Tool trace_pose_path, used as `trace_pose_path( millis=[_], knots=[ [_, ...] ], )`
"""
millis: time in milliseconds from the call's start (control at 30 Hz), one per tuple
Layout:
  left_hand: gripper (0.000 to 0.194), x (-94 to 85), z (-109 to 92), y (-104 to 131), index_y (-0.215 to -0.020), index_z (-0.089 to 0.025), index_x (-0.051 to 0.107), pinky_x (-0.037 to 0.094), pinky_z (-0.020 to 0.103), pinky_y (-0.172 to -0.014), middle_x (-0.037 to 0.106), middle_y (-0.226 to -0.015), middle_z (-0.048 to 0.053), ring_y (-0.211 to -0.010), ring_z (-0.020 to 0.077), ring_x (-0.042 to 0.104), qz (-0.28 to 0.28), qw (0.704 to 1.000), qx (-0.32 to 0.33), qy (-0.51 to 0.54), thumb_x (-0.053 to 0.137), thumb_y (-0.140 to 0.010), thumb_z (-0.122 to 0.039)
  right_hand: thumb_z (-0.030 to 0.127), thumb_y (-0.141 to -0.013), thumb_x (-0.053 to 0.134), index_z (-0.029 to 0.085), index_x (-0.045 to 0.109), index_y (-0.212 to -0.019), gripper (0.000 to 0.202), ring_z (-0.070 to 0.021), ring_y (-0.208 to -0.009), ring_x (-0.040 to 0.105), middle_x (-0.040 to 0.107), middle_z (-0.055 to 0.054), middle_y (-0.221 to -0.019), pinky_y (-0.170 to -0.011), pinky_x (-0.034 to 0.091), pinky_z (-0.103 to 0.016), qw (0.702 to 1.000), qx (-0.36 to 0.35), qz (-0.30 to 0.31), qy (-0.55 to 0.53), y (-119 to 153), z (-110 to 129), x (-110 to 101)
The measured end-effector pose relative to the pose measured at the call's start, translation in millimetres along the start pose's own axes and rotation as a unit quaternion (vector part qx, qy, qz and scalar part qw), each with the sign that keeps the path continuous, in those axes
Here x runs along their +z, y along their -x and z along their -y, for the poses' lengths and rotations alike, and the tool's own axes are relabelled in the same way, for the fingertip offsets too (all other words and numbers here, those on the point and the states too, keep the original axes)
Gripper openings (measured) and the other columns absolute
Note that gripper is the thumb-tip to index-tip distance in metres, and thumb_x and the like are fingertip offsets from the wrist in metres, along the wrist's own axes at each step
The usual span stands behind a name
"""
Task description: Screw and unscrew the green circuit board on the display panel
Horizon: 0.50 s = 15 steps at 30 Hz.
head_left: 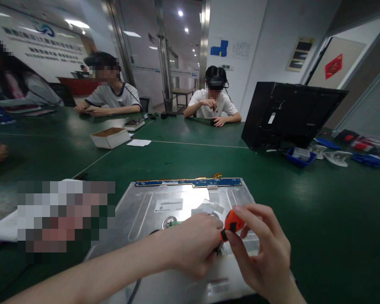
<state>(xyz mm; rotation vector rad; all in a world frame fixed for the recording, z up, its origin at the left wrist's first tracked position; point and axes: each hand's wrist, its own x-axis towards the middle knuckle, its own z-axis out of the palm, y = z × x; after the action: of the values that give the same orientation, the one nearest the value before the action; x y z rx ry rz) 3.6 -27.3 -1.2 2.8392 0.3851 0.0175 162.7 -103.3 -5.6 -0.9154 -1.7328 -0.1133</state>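
A metal display panel [142,211] lies on the green table, with a blue circuit strip [183,183] along its far edge. Over its middle, my left hand [198,245] is curled with its fingertips hidden; what it grips cannot be made out. To its right, my right hand [266,249] pinches the orange and black handle of a screwdriver [233,221] between thumb and fingers. The tool slants down toward the left hand, and its tip is not clearly visible. A round metal part [169,222] and a paper label [169,205] are on the panel.
A black monitor-like case [291,114] stands at the right, near a blue tray [300,158]. An open box [110,138] and papers [139,142] lie beyond the panel. Several people sit around the table [202,156]. A cable runs beneath my left arm.
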Motion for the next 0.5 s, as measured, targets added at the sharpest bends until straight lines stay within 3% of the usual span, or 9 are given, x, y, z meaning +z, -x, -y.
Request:
trace_pose_path(
  millis=[267, 500],
  knots=[
    [0.005, 4.9, 3.1, -1.0, -0.069, -0.016, 0.057, 0.049, 0.033, -0.064, 0.061, -0.074, 0.006, -0.07, 0.0212, 0.058, -0.019, 0.999, 0.026, -0.015, 0.06, -0.073, -0.016, 0.01, -0.083, 0.062, 0.015, 0.05, -0.129, 0.048, -0.0155, -0.085, 0.057, 0.056, -0.009, -0.111, -0.065, 0.056, -0.028, 1.0, -0.009, 0.002, -0.006, -0.1, -1.3, 0.3],
    [0.003, 5.7, 3.2, -0.9, -0.074, -0.016, 0.058, 0.05, 0.031, -0.068, 0.063, -0.077, 0.005, -0.07, 0.0188, 0.058, -0.031, 0.998, 0.037, -0.029, 0.061, -0.074, -0.015, 0.008, -0.084, 0.058, 0.017, 0.054, -0.127, 0.044, -0.0133, -0.081, 0.057, 0.055, -0.008, -0.11, -0.06, 0.054, -0.026, 1.0, -0.013, 0.002, 0.004, -1.1, 0.0, 0.4]
  ],
)
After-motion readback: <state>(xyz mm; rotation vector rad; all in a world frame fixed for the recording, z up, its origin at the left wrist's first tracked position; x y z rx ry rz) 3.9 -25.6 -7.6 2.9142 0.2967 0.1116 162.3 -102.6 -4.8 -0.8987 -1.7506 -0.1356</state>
